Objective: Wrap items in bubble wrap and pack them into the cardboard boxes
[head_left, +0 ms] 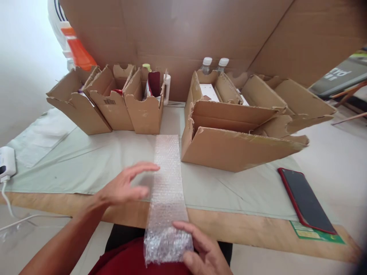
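Observation:
A long strip of bubble wrap (168, 168) lies across the cloth-covered table and over its front edge. Its near end is rolled into a thick bundle (168, 244) close to my body; what is inside, if anything, cannot be made out. My right hand (200, 246) grips the right end of this bundle, thumb below and fingers on top. Just left of the strip, my left hand (129, 185) hovers with thumb and fingers apart, slightly blurred, holding nothing.
Several cardboard boxes stand at the back left, including one box (145, 114). At right, a larger open box (229, 145) borders the strip. A red-cased phone (306, 200) rests on a green card (318, 233). A white power strip (7, 164) with a cable sits far left.

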The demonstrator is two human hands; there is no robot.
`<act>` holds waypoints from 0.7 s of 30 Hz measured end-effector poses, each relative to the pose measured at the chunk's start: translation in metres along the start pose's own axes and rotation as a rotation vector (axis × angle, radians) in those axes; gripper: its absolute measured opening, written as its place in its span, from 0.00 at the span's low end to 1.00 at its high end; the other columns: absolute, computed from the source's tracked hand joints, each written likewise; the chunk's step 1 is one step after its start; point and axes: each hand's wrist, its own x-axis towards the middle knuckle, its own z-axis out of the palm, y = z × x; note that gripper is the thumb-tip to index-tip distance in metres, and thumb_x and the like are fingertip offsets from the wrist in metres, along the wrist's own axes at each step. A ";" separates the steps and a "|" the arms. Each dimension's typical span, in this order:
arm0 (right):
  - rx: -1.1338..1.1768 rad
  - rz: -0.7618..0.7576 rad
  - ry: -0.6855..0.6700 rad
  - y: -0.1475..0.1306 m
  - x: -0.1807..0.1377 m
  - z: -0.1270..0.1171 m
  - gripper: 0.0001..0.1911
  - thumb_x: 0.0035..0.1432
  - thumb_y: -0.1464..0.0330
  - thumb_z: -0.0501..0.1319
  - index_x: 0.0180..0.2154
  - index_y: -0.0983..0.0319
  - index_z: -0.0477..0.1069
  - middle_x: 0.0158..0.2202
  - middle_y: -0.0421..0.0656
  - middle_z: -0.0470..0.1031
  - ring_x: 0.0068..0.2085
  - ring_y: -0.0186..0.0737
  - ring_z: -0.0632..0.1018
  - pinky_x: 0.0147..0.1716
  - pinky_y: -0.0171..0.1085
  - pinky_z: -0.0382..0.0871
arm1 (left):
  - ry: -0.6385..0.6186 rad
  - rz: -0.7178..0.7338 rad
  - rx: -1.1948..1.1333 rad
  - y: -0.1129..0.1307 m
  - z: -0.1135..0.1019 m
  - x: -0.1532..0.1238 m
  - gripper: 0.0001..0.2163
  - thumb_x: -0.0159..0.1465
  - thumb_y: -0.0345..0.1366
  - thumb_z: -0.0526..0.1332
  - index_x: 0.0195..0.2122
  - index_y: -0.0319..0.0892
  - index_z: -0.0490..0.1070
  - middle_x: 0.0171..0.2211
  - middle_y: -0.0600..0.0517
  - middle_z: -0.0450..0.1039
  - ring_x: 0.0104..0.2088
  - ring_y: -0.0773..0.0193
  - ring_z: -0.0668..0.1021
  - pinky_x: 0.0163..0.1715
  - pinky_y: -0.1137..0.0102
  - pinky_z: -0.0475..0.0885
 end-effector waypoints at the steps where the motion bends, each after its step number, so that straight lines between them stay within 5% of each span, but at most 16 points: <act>1: 0.097 0.025 -0.025 -0.004 0.007 -0.001 0.28 0.64 0.46 0.57 0.57 0.54 0.74 0.50 0.49 0.81 0.47 0.51 0.83 0.45 0.44 0.79 | -0.070 -0.005 -0.087 0.005 0.002 -0.018 0.28 0.63 0.58 0.60 0.62 0.51 0.69 0.62 0.46 0.70 0.61 0.48 0.73 0.62 0.51 0.68; 4: 0.233 0.046 -0.016 -0.014 0.039 -0.001 0.29 0.67 0.47 0.53 0.58 0.58 0.72 0.40 0.49 0.82 0.44 0.50 0.83 0.46 0.46 0.78 | -0.068 -0.079 -0.116 0.014 0.020 -0.043 0.35 0.58 0.53 0.69 0.66 0.51 0.64 0.61 0.44 0.72 0.60 0.47 0.74 0.61 0.53 0.69; 7: 0.310 0.036 0.045 -0.018 0.067 0.003 0.31 0.69 0.49 0.51 0.63 0.62 0.65 0.36 0.49 0.82 0.37 0.47 0.82 0.39 0.46 0.79 | 0.146 -0.188 -0.015 0.009 0.042 -0.026 0.21 0.65 0.39 0.61 0.60 0.47 0.70 0.46 0.48 0.80 0.47 0.57 0.80 0.49 0.63 0.76; 10: 0.299 0.003 0.151 -0.015 0.073 0.003 0.32 0.70 0.53 0.53 0.68 0.61 0.55 0.42 0.51 0.82 0.34 0.43 0.82 0.30 0.41 0.78 | 0.260 -0.274 0.102 -0.007 0.053 -0.001 0.19 0.65 0.34 0.56 0.56 0.42 0.73 0.35 0.51 0.79 0.34 0.62 0.79 0.38 0.68 0.75; 15: -0.385 -0.328 0.370 -0.005 0.060 -0.008 0.17 0.66 0.68 0.61 0.56 0.56 0.70 0.41 0.46 0.81 0.40 0.43 0.81 0.42 0.43 0.78 | 0.291 -0.260 0.252 -0.031 0.059 0.006 0.23 0.63 0.32 0.57 0.60 0.38 0.69 0.32 0.52 0.77 0.32 0.61 0.77 0.38 0.65 0.74; 18: -0.763 -0.553 0.308 -0.002 0.063 -0.007 0.18 0.64 0.74 0.60 0.54 0.56 0.72 0.52 0.50 0.77 0.52 0.50 0.78 0.49 0.51 0.75 | 0.314 -0.195 0.295 -0.037 0.063 0.004 0.23 0.64 0.32 0.57 0.61 0.40 0.68 0.34 0.51 0.77 0.34 0.60 0.77 0.40 0.65 0.74; 21: -0.971 -0.588 0.219 0.000 0.074 0.000 0.21 0.62 0.75 0.58 0.56 0.58 0.71 0.61 0.52 0.71 0.61 0.55 0.72 0.53 0.55 0.72 | 0.317 -0.150 0.353 -0.038 0.065 0.009 0.23 0.65 0.31 0.57 0.62 0.42 0.66 0.34 0.50 0.77 0.36 0.59 0.78 0.42 0.63 0.75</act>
